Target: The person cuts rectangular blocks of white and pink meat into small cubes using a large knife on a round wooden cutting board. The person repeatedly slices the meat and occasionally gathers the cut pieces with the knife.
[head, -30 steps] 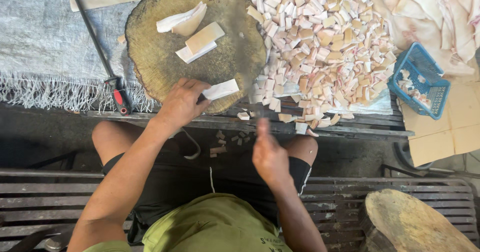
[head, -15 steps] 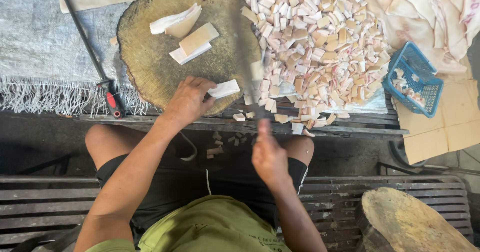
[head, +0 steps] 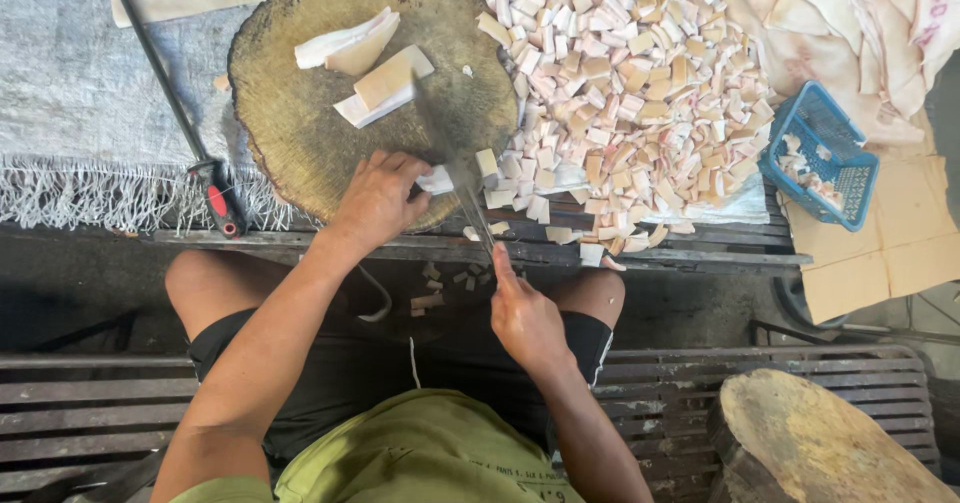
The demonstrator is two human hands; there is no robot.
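Round wooden chopping block (head: 300, 133) fills my view; my left hand (head: 378, 198) has its fingers pinning a pale strip (head: 436, 179) at its near edge, right hand (head: 525, 315) wrapped around what looks like a knife (head: 470, 203), blurred.

On the worktop (head: 90, 83) sits a round chopping block (head: 300, 133) with slabs (head: 385, 83) on it; a heap of cut pieces (head: 630, 93) lies right of it, a basket (head: 820, 153) farther right, a sharpening rod (head: 180, 123) left

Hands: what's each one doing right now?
Left hand: closed on a pale strip on the block.
Right hand: closed on a knife.
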